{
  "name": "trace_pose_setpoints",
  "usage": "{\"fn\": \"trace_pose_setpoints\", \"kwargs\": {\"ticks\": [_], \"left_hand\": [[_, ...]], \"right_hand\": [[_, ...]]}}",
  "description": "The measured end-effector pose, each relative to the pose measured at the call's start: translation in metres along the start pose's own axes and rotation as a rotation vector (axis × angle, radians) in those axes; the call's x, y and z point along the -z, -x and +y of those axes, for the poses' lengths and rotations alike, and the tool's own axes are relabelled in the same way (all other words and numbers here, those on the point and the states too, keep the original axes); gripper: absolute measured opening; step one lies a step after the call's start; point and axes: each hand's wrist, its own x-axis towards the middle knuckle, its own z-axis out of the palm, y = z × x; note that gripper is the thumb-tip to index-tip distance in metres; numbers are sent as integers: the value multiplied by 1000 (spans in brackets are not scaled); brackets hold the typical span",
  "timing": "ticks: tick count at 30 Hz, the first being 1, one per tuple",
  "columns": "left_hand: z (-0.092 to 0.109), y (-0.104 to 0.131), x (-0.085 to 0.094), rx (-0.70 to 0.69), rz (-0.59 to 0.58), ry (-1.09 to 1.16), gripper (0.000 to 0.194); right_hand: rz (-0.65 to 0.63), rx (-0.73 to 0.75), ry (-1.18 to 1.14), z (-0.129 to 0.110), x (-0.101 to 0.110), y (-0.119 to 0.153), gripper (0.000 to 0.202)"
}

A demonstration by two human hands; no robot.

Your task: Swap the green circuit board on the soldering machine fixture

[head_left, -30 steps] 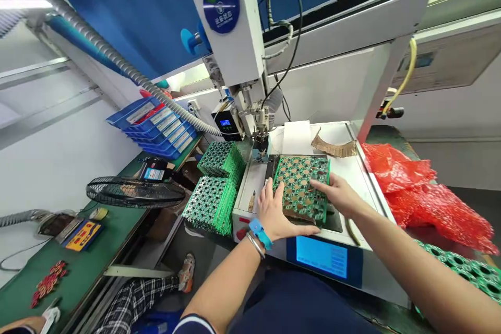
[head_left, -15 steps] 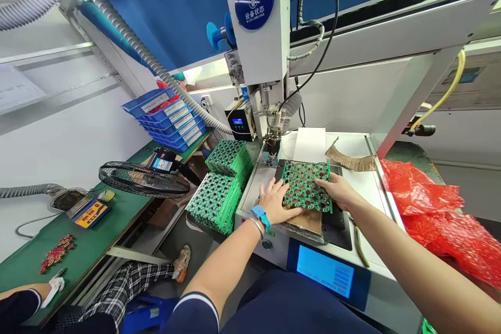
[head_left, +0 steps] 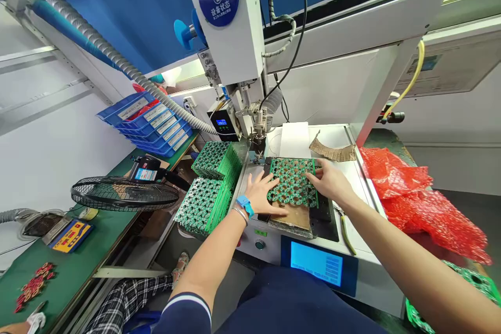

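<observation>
A green circuit board panel (head_left: 293, 182) with rows of round holes lies over brown cardboard (head_left: 294, 217) on the black plate of a white bench machine. My left hand (head_left: 259, 195), wearing a blue watch and a bangle, spreads its fingers along the panel's left side, the thumb resting over the cardboard. At the panel's right edge, my right hand (head_left: 332, 181) has its thumb on the board and its fingers curled at the edge. Above the back of the panel hangs the machine's head (head_left: 258, 128). Two stacks of similar panels (head_left: 199, 203) stand to the left.
Tweezers with a green handle (head_left: 346, 235) and a torn cardboard strip (head_left: 332, 151) lie right of the plate. Red plastic wrap (head_left: 415, 203) is farther right. A black fan (head_left: 125, 193), blue trays (head_left: 151, 122) and a co-worker's leg (head_left: 136, 292) are on the left.
The view has shifted right, so things appear farther left. My hands stay at the panel's two sides, and my right hand's fingers have moved toward its back right corner.
</observation>
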Motion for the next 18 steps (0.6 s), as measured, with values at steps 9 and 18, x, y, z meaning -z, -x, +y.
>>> {"fn": "trace_pose_setpoints", "kwargs": {"ticks": [9, 18], "left_hand": [[-5, 4, 0, -50, 25, 38, 108], [40, 139, -99, 711, 327, 892, 61]], "right_hand": [[143, 558, 199, 38, -26, 59, 48], [558, 550, 73, 88, 33, 162, 23]]}}
